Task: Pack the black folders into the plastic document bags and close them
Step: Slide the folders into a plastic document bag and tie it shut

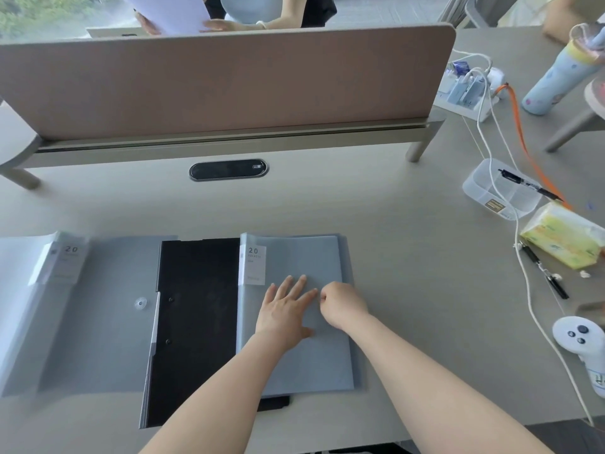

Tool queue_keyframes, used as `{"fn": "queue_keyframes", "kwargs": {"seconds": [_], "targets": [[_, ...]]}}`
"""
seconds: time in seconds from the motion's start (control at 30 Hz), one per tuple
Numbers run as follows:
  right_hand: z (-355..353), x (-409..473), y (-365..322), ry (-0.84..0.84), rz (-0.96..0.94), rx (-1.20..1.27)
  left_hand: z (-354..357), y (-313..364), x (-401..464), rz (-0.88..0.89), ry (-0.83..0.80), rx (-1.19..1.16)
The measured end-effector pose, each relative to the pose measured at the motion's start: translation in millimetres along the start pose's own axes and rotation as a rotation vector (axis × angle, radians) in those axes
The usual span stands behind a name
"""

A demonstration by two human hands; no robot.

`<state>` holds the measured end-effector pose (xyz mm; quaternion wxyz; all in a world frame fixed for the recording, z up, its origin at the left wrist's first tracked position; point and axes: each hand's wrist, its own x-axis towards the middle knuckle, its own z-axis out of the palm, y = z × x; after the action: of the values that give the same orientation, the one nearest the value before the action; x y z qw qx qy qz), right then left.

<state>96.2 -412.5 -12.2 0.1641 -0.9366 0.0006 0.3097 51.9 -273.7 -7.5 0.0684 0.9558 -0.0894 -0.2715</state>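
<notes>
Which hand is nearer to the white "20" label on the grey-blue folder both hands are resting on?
Left. The left hand lies flat on the folder just below and right of the label. The right hand, curled, sits further right near the folder's right edge.

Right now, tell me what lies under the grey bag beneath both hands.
A black folder shows at the grey bag's left edge and bottom corner. The left hand lies flat on the bag; anything else beneath is covered.
</notes>
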Motion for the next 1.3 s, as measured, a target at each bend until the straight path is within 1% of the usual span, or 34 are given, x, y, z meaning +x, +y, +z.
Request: {"fn": "queue_keyframes", "kwargs": {"seconds": [0.1,0.17,0.3,0.47,0.7,1.03,1.17,1.3], "targets": [[0.5,-11.4,6.3,-0.033,-0.029,-0.011,0.2,0.8,-0.3,-0.004,-0.002,0.004],[1.1,-16.8,13.2,-0.058,-0.014,0.014,-0.1,1.4,0.0,-0.011,-0.004,0.002],[-1.1,-20.7,31.7,-0.118,0.064,0.064,2.5,1.0,0.7,-0.019,0.006,-0.011],[-14.8,-17.4,48.5,-0.132,0.166,0.102,2.1,1.0,0.9,-0.018,0.004,-0.016],[-31.5,2.6,44.8,-0.019,0.139,0.121,3.0,1.0,1.2,-0.019,0.006,-0.018],[-23.4,18.2,16.1,0.035,0.059,0.136,4.6,-0.6,1.6,-0.017,0.015,-0.017],[-21.1,15.1,19.0,0.083,0.072,0.147,4.5,-2.2,1.0,-0.006,0.014,-0.004],[-24.3,10.5,31.6,0.168,0.124,0.317,5.0,-3.8,0.5,-0.001,0.008,0.008]]}}
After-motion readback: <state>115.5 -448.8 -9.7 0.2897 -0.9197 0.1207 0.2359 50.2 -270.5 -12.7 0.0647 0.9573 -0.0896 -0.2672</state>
